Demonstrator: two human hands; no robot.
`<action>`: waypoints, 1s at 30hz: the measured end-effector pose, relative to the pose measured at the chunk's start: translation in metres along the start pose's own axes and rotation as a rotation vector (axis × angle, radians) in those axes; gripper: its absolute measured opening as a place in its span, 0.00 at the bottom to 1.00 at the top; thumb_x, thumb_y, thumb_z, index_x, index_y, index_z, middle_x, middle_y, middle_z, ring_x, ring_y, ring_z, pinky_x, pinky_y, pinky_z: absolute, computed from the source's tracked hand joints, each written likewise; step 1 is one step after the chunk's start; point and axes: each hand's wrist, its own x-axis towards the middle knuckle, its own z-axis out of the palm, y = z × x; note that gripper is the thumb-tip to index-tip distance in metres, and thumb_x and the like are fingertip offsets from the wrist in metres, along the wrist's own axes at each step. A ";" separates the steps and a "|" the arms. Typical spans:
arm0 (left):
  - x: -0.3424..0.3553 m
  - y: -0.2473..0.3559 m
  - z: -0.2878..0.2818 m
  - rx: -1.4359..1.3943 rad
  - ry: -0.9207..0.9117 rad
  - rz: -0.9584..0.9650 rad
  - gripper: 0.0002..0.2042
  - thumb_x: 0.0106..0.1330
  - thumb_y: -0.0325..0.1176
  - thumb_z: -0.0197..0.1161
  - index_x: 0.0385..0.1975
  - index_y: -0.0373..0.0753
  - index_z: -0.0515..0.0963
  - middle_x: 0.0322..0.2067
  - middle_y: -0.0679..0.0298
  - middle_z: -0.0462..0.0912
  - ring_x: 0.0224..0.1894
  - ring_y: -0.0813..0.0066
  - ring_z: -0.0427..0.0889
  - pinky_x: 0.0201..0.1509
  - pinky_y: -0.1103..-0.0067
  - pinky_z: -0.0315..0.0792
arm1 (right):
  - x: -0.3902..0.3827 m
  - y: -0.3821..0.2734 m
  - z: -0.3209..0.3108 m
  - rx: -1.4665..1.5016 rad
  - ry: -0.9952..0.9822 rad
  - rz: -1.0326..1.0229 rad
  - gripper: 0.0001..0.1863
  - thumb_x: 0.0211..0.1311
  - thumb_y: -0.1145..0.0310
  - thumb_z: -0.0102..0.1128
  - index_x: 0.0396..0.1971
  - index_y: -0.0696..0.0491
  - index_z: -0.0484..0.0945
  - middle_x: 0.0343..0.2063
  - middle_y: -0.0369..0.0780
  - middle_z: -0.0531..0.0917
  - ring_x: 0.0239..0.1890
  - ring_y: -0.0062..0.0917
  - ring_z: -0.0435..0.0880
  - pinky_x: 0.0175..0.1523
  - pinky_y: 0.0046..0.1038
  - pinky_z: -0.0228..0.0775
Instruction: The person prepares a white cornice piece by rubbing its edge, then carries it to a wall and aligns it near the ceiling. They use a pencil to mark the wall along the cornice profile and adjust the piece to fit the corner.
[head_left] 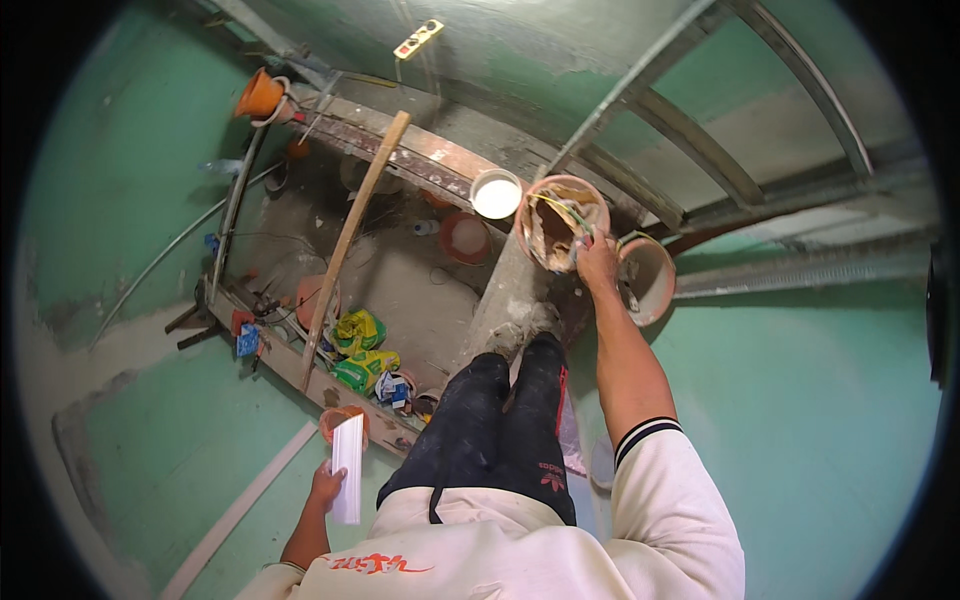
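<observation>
Head view: your hands were well apart. Your left hand (327,486) was closed on a white ribbed strip (348,468), which lay out by your left side; you gripped it by one long edge below its middle, probably to leave the broad face untouched. Your right hand (597,257) was at the near right rim of a lined bucket (566,181), fingers bent; whether they clasped the rim or something inside, I could not tell. A thin yellow-green length (561,206) crossed the bucket's mouth. A white-filled tub (475,184) sat just beside it and a second bucket (669,278) on its other side, seemingly grouped for easy reach. Your feet appeared to be on a dusty grey board (492,305), its surface smeared pale. Below it, the floor (395,265) was littered; green-and-yellow bags (361,334) lay to the left, near a slanting wooden plank (352,243). Around you: patchy green walls (800,400), metal framing (695,148) at upper right, a power strip (419,39) on the far wall.
</observation>
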 end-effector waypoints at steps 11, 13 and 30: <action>-0.048 -0.008 0.057 -0.082 -0.026 -0.141 0.25 0.68 0.32 0.66 0.63 0.28 0.72 0.49 0.48 0.85 0.48 0.61 0.85 0.53 0.68 0.77 | 0.061 0.025 0.059 0.028 -0.112 -0.165 0.39 0.62 0.60 0.67 0.72 0.52 0.64 0.65 0.53 0.72 0.64 0.52 0.74 0.66 0.48 0.70; -0.047 0.014 0.066 -0.114 -0.051 -0.120 0.26 0.68 0.32 0.66 0.63 0.28 0.71 0.50 0.48 0.84 0.49 0.61 0.85 0.54 0.68 0.77 | 0.066 0.020 0.054 0.023 -0.177 -0.153 0.36 0.63 0.65 0.66 0.70 0.56 0.67 0.63 0.52 0.76 0.64 0.47 0.78 0.65 0.41 0.70; -0.031 0.114 0.141 -0.266 0.058 -0.088 0.26 0.70 0.32 0.65 0.65 0.27 0.69 0.54 0.45 0.81 0.55 0.61 0.82 0.60 0.68 0.75 | 0.111 -0.147 -0.008 0.180 -0.533 -0.259 0.15 0.59 0.67 0.70 0.43 0.59 0.82 0.31 0.37 0.84 0.33 0.25 0.80 0.44 0.32 0.73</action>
